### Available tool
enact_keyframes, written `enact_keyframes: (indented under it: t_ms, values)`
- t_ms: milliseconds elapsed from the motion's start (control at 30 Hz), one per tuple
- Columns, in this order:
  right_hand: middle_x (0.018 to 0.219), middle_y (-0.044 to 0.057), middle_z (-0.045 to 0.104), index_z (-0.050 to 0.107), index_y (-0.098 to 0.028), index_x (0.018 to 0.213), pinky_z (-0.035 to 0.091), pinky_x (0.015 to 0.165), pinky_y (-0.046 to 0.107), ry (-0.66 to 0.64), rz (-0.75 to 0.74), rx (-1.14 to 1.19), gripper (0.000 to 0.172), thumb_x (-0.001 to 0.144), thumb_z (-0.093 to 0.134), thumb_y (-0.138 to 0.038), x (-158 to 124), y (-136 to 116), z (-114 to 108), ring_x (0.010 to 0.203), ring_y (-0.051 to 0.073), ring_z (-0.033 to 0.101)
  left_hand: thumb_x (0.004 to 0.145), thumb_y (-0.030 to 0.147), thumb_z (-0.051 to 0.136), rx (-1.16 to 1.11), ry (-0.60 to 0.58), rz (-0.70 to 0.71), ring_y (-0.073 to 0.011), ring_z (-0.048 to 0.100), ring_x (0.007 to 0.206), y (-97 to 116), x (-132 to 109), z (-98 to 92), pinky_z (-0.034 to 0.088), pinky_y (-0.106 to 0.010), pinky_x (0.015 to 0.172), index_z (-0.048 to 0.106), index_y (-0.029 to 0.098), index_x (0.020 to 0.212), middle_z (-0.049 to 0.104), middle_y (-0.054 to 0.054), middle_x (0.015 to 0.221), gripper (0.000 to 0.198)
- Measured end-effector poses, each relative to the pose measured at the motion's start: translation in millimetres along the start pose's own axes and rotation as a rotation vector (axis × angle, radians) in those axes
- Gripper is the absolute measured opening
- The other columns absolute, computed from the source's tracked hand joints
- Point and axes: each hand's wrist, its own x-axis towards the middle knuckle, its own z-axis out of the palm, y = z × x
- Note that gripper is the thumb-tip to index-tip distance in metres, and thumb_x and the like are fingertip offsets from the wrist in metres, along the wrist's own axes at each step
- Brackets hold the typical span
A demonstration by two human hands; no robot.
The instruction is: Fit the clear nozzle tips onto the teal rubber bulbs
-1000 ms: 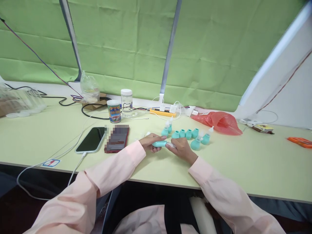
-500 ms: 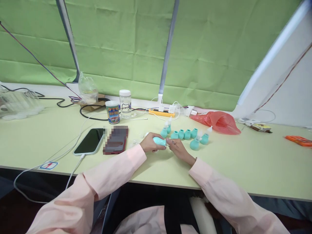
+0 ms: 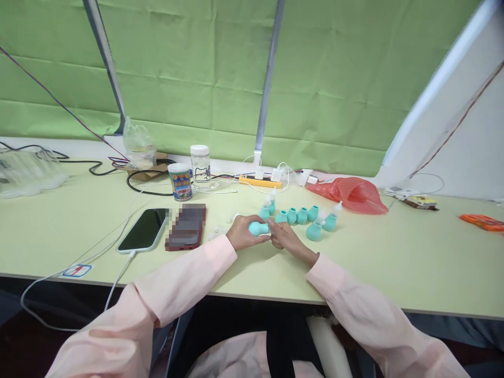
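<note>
Holding a teal bulb (image 3: 257, 228) wrapped in the left hand (image 3: 243, 234), over the near middle of the table (image 3: 394, 257), mouth to the right. Right at that mouth with the right hand (image 3: 286, 236), curled in narrow; can't tell if gripping a tip. Probably midway through fitting one, going by the tipped bulbs (image 3: 314, 231) farther right. Would call for a steady left hold plus a straight push.

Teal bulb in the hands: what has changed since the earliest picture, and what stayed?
The left hand has shifted its grip on the teal bulb, whose body now looks rounder. The clear piece by the right hand is no longer visible. The standing bulbs stayed.
</note>
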Motion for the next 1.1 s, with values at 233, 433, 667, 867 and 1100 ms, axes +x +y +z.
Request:
enact_keyframes:
  t_ms: [233,433,667,867,1100]
  values:
    - [0.032,-0.011,0.013,0.017,-0.020,0.046,0.007,0.032,0.018,-0.106,0.141,0.100,0.049,0.068,0.041,-0.057,-1,-1,-4,0.028,0.001,0.011,0.057,0.033,0.060,-0.001,-0.064,0.052,-0.0108,0.053,0.056,-3,-1,-1.0,0.040,-0.020,0.059,0.060,0.016,0.076,0.060,-0.001,0.063,0.026]
    - [0.036,-0.011,0.019,0.028,-0.018,0.049,0.010,0.032,0.016,0.029,0.073,0.239,0.042,0.065,0.052,-0.048,-2,-9,6,0.030,0.001,0.016,0.060,0.032,0.059,-0.083,0.023,0.019,-0.0126,0.054,0.063,2,-1,2.5,0.041,-0.022,0.064,0.057,0.015,0.080,0.061,-0.002,0.072,0.027]
    - [0.048,-0.006,0.041,0.043,-0.018,0.063,0.032,0.037,0.019,0.253,-0.123,0.307,0.028,0.060,0.060,-0.039,-5,-14,9,0.040,0.006,0.041,0.065,0.033,0.055,-0.156,-0.022,-0.010,-0.0124,0.050,0.066,11,-4,-1.9,0.040,-0.023,0.063,0.042,0.018,0.102,0.053,-0.001,0.078,0.042]
    - [0.070,0.001,0.056,0.055,-0.016,0.072,0.044,0.058,0.026,0.320,-0.181,0.360,0.022,0.059,0.063,-0.033,-9,-15,3,0.061,0.011,0.052,0.069,0.027,0.050,-0.260,-0.141,0.096,-0.0142,0.047,0.081,8,-6,1.0,0.039,-0.025,0.070,0.028,0.016,0.114,0.043,-0.006,0.098,0.050]
    - [0.088,0.005,0.059,0.057,-0.017,0.078,0.044,0.069,0.029,0.329,-0.231,0.401,0.022,0.064,0.059,-0.033,-6,-18,1,0.081,0.016,0.054,0.078,0.030,0.039,-0.133,0.036,0.173,-0.0167,0.041,0.094,3,4,-13.7,0.034,-0.029,0.081,0.037,0.016,0.110,0.044,-0.008,0.100,0.035]
